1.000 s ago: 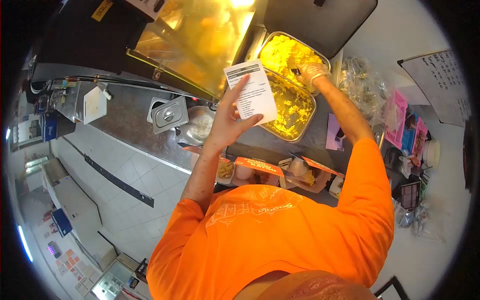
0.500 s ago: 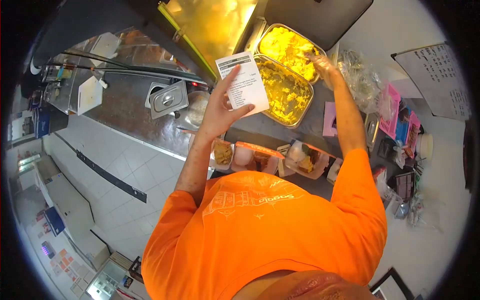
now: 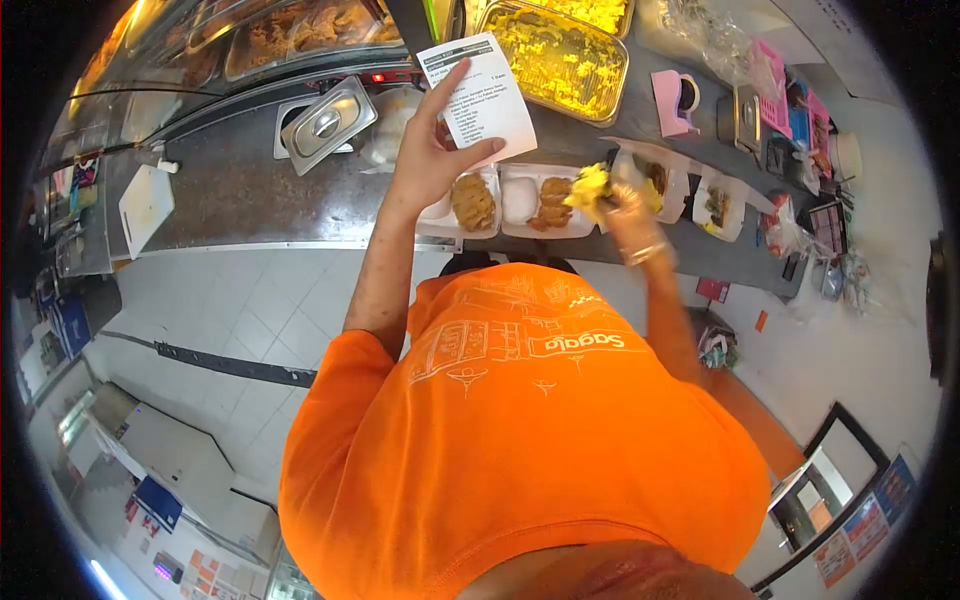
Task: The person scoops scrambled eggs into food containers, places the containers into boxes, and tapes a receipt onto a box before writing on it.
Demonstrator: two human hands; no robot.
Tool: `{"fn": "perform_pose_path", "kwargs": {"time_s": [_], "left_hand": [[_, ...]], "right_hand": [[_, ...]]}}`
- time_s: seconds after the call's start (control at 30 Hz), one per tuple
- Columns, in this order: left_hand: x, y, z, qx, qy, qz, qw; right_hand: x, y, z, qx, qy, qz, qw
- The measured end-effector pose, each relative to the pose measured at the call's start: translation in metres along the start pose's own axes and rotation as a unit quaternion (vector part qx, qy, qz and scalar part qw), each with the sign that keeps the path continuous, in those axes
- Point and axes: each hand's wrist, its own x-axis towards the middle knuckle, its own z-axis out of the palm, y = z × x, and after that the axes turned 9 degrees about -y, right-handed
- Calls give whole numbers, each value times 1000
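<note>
My left hand [image 3: 428, 158] pinches a printed paper receipt [image 3: 497, 108] between thumb and fingers, above the counter. My right hand [image 3: 630, 222], which seems to wear a clear plastic glove and is blurred by motion, grips a clump of yellow scrambled egg [image 3: 588, 188]. It hovers over the row of white takeaway boxes. Beneath my left hand, one box [image 3: 490, 230] holds a brown fried piece [image 3: 473, 202]. The box beside it has a white rice mound [image 3: 519, 201] and fried pieces [image 3: 553, 204]. A third box [image 3: 676, 183] is partly hidden behind my right hand.
A metal tray [image 3: 612, 112] of scrambled egg stands behind the boxes, with another beyond it. A lidded steel pan [image 3: 328, 124] sits at left. A pink tape dispenser [image 3: 672, 105] and another filled box [image 3: 717, 207] are at right.
My right hand has come from the far egg tray toward me, down over the boxes, with a clump of egg in it. My left hand still holds the receipt. The view has tilted.
</note>
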Motion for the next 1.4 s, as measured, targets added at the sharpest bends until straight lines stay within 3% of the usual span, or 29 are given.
{"fn": "perform_pose_path", "kwargs": {"time_s": [0.03,0.1,0.13,0.23,0.27,0.37,0.4,0.5,0.57,0.63,0.7,0.8,0.83,0.93,1.13,1.23,1.3,1.4], "left_hand": [[-5,-1,-2,3,-4,-7,1000],[-10,-6,-7,4,-18,-15,1000],[-13,-7,-8,5,-27,-20,999],[-13,-1,-10,40,-50,-17,998],[-13,1,-10,33,-50,-14,998],[-7,6,-7,17,-52,-3,999],[-5,4,-7,16,-50,1,999],[9,-1,-6,-20,-48,4,999],[13,6,-2,-44,-38,-5,998],[18,14,2,-45,-33,-10,998],[22,19,7,-35,-17,-1,999],[23,25,14,2,17,-31,999],[25,23,17,-16,30,-45,998],[30,15,22,10,78,-58,995],[27,-13,26,-6,141,-101,985],[26,-21,33,-5,146,-111,983],[28,-21,30,4,143,-100,985],[27,-5,33,1,146,-71,987]], "right_hand": [[-4,31,25,-3,4,3,1000],[-14,29,77,-295,128,73,944],[-14,-15,80,-343,-2,213,915],[-16,57,121,-329,241,-14,913],[-24,48,115,-243,194,26,950],[-28,36,98,-64,255,-47,964],[-23,4,85,-83,348,-177,917],[16,-30,13,36,313,-123,941],[73,-58,-37,-79,345,-190,916],[126,-105,-73,-93,291,-79,949],[234,-73,-118,-263,246,-63,931],[359,-49,-149,-438,123,-86,886],[408,-28,-155,-448,129,-92,880],[422,-91,-147,-503,20,57,862],[464,-46,-140,-591,24,-63,804],[451,-62,-148,-630,-47,12,775],[449,-72,-157,-492,-53,89,864],[436,-55,-179,-157,-63,94,981]]}}
